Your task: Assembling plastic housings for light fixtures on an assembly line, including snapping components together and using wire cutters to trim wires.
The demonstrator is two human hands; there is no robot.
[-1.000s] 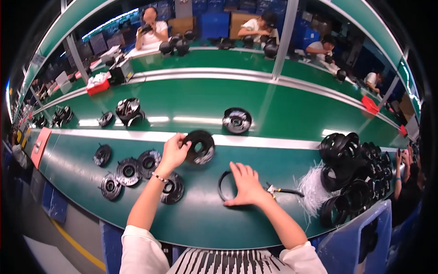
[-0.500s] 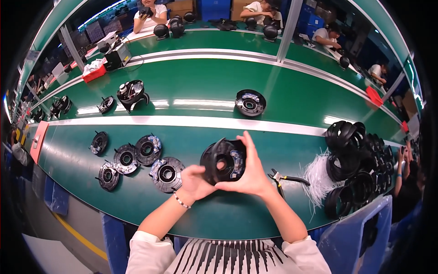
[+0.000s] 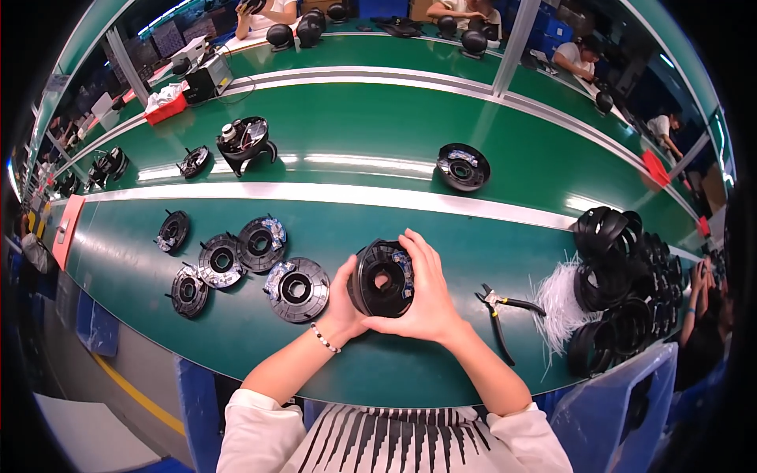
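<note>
A: Where are both grips?

B: The left grip (image 3: 343,307) and the right grip (image 3: 432,303) are both closed around one black disc (image 3: 392,301), cupping its sides above the near surface (image 3: 378,374).

A: What shows on it?

B: A hole in the middle, blue-and-white boards towards three o'clock, and what looks like a black band (image 3: 360,282) around its nine o'clock edge.

A: So how far along is it?

B: The disc and band appear to be together; whether they're fastened, I can't tell. Out from nine to ten o'clock lie five loose discs (image 3: 319,296), and I'd judge none of them has a band on, so those look undone.

A: And the other side?

B: Pliers (image 3: 494,299) rest with handles spread between three and four o'clock, untouched. Past them at three is a heap of thin white strips (image 3: 561,303), then a large pile of black rings (image 3: 603,232), plainly unused.

A: Farther out?

B: Beyond the pale strip, a boarded disc in a rounded shell (image 3: 464,167) sits at one o'clock, and an open black housing (image 3: 244,146) between ten and eleven.
</note>
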